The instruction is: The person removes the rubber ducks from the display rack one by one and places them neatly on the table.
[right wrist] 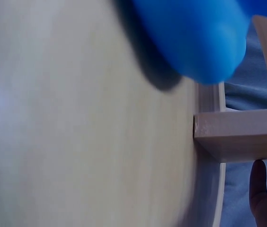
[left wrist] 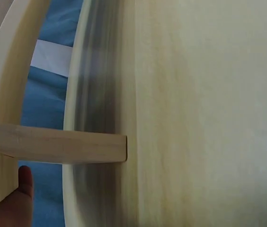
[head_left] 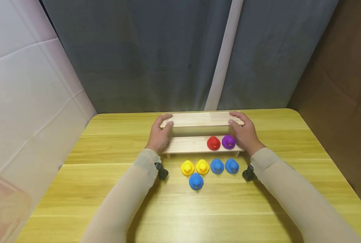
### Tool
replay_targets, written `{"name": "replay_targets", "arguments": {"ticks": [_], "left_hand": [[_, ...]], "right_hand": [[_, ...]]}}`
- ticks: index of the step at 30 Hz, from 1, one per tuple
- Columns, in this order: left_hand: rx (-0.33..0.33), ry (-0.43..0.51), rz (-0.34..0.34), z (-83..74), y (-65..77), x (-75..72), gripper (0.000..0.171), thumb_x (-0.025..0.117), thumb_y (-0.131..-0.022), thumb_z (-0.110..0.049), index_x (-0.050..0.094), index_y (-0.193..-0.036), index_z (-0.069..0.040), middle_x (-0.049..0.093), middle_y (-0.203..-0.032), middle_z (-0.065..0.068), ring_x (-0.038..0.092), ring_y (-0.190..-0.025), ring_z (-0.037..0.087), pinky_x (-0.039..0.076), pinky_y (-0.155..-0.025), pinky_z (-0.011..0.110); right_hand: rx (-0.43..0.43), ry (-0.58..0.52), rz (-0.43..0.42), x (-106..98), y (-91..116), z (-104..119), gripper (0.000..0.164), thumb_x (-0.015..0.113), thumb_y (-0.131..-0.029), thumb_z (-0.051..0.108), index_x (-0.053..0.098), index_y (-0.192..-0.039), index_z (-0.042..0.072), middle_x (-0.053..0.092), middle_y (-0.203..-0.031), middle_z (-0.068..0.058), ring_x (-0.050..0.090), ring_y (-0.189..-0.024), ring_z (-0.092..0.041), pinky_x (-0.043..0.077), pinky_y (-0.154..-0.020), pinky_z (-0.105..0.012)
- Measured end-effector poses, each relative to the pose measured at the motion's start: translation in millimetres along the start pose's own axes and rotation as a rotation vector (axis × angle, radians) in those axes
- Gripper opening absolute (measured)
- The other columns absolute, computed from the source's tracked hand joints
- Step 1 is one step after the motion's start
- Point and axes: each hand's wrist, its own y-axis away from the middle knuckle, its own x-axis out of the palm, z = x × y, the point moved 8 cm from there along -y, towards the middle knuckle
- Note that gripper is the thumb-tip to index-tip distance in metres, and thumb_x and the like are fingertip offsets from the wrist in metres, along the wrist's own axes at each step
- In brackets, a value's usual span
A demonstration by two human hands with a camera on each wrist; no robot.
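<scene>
My left hand (head_left: pixel 158 135) grips the left end of a pale wooden upper board (head_left: pixel 198 119), thumb on its near edge. At the opposite end, my right hand (head_left: pixel 246 135) holds the same board between thumb and fingers. A lower wooden board (head_left: pixel 186 145) on short legs lies just in front. On its right half sit a red rubber duck (head_left: pixel 213 143) and a purple rubber duck (head_left: pixel 228 142), the purple one close to my right hand. A wooden leg (left wrist: pixel 60 144) shows in the left wrist view, and another leg (right wrist: pixel 240 135) in the right wrist view.
In front of the boards on the wooden table (head_left: pixel 229 216) stand two yellow ducks (head_left: pixel 188 168) and two blue ducks (head_left: pixel 217 166) in a row. A third blue duck (head_left: pixel 196 181) is nearer me. A grey curtain (head_left: pixel 138 60) hangs behind the table.
</scene>
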Motion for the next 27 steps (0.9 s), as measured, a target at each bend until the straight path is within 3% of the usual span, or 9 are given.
{"name": "replay_targets", "arguments": {"ticks": [6,8,13,15,19,22,24,27], "left_hand": [[0.025,0.026,0.002,0.2,-2.5,2.5,0.035,0.058,-0.108,-0.025,0.062,-0.142,-0.017,0.051,-0.154,0.003,0.05,-0.111,0.021,0.038,-0.102,0.036],[0.026,0.033,0.007,0.8,-3.2,4.7,0.035,0.059,-0.108,-0.025,0.062,-0.142,-0.017,0.051,-0.154,0.004,0.049,-0.113,0.02,0.037,-0.104,0.036],[0.006,0.019,-0.002,4.0,-3.4,5.1,0.036,0.058,-0.107,-0.026,0.061,-0.142,-0.019,0.05,-0.155,0.003,0.049,-0.118,0.021,0.037,-0.107,0.038],[0.008,0.016,-0.009,4.6,-3.9,4.7,0.035,0.058,-0.107,-0.026,0.062,-0.141,-0.02,0.05,-0.155,0.002,0.05,-0.121,0.022,0.037,-0.108,0.04],[0.023,0.013,-0.01,4.1,-4.0,6.1,0.035,0.059,-0.107,-0.026,0.062,-0.141,-0.02,0.05,-0.156,0.002,0.046,-0.129,0.022,0.034,-0.114,0.043],[0.019,0.008,-0.012,5.0,-3.0,7.0,0.034,0.059,-0.107,-0.027,0.062,-0.14,-0.02,0.05,-0.156,0.002,0.046,-0.131,0.022,0.034,-0.116,0.045],[0.012,0.008,-0.017,5.6,-2.1,7.1,0.034,0.059,-0.107,-0.027,0.062,-0.14,-0.021,0.051,-0.155,0.002,0.046,-0.132,0.022,0.034,-0.116,0.045],[0.01,0.013,-0.022,6.0,-1.5,6.8,0.034,0.06,-0.106,-0.026,0.062,-0.14,-0.021,0.051,-0.155,0.003,0.046,-0.132,0.022,0.033,-0.116,0.046]], "right_hand": [[-0.002,0.04,0.018,-3,-1,0,0.042,0.063,-0.105,0.029,0.062,-0.144,0.014,0.054,-0.156,-0.006,0.046,-0.136,-0.021,0.034,-0.117,-0.043],[0.006,0.054,0.031,-5,0,0,0.043,0.062,-0.106,0.031,0.062,-0.145,0.015,0.052,-0.157,-0.006,0.051,-0.131,-0.023,0.04,-0.113,-0.043],[0.055,0.061,0.095,-5,2,2,0.048,0.061,-0.107,0.039,0.057,-0.151,0.021,0.049,-0.158,-0.006,0.057,-0.111,-0.026,0.048,-0.093,-0.03],[0.066,0.074,0.128,-6,3,4,0.05,0.06,-0.107,0.043,0.055,-0.153,0.023,0.047,-0.159,-0.007,0.058,-0.114,-0.029,0.047,-0.094,-0.029],[0.068,0.094,0.18,-9,4,6,0.053,0.058,-0.108,0.044,0.052,-0.156,0.022,0.043,-0.163,-0.008,0.059,-0.12,-0.036,0.048,-0.099,-0.036],[0.037,0.116,0.183,-15,5,10,0.055,0.057,-0.109,0.041,0.048,-0.159,0.02,0.038,-0.168,-0.009,0.051,-0.133,-0.039,0.043,-0.111,-0.048],[0.016,0.135,0.16,-21,7,13,0.057,0.058,-0.108,0.04,0.046,-0.16,0.019,0.036,-0.167,-0.012,0.046,-0.14,-0.041,0.039,-0.116,-0.056],[-0.013,0.17,0.09,-32,10,22,0.057,0.061,-0.107,0.042,0.049,-0.158,0.019,0.038,-0.162,-0.016,0.044,-0.142,-0.043,0.039,-0.116,-0.06]]}}
